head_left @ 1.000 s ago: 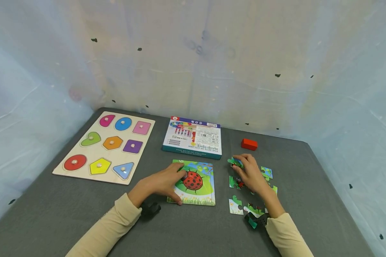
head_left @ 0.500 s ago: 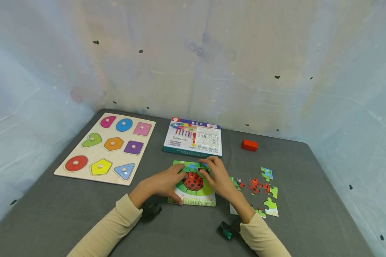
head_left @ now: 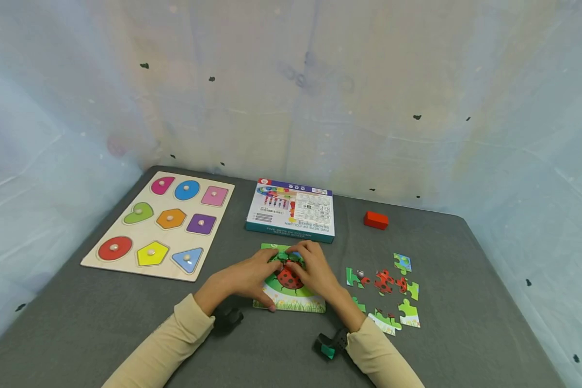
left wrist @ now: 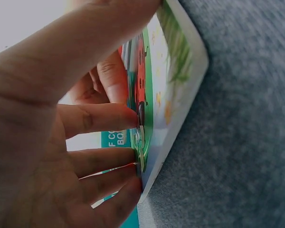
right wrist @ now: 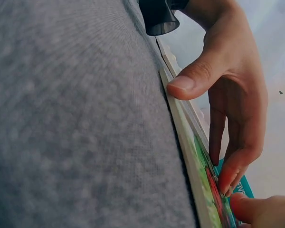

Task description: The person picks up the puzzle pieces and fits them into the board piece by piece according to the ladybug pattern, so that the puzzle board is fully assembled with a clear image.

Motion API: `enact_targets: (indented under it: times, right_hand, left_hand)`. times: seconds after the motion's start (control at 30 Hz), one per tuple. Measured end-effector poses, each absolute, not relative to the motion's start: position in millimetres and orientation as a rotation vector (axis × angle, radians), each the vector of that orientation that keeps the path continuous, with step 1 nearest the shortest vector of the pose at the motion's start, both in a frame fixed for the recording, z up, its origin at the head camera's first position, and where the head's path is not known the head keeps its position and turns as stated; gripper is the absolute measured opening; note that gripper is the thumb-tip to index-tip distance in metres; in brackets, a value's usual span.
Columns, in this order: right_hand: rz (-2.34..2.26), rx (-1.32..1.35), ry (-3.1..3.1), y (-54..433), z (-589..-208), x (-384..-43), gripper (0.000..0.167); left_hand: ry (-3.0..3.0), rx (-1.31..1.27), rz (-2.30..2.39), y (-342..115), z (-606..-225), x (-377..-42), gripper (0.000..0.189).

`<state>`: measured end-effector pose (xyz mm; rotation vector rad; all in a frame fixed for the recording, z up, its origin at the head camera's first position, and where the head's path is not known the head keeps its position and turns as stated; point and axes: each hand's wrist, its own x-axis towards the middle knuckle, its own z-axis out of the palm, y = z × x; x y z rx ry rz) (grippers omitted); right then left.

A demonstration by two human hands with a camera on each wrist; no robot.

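Note:
A square ladybug picture board [head_left: 300,305] lies flat before me. My left hand [head_left: 244,276] rests at its left side, thumb by the near left corner and fingers touching the upper left part. In the left wrist view those fingers reach out fairly straight, and a thin piece [left wrist: 142,142] lies on the board at their tips. Over the board's upper middle, my right hand [head_left: 315,274] pinches a jigsaw piece [head_left: 295,258], mostly hidden by the fingers. The fingertips of both hands are close together.
Several loose jigsaw pieces [head_left: 384,282] lie right of the board, some partly behind the right forearm. A bead-set box [head_left: 291,210] sits beyond it. A wooden shape board [head_left: 184,250] with knobbed pieces stands left; a red block [head_left: 375,220] lies at back right.
My right hand has lifted a jigsaw piece from the loose group and carried it left onto the ladybug board, close to the left fingers. The left hand stays in place.

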<state>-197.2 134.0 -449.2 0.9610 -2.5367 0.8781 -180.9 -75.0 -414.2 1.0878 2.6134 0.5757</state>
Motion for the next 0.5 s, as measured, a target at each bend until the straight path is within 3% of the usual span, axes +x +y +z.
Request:
enact_targets:
  times: [0.5]
  right_hand:
    - [0.886, 0.971, -2.517, 135.0, -455.8, -201.8, 0.024]
  left_hand:
    - [2.6, 1.132, 0.606, -75.5, -417.9, -182.9, 0.072]
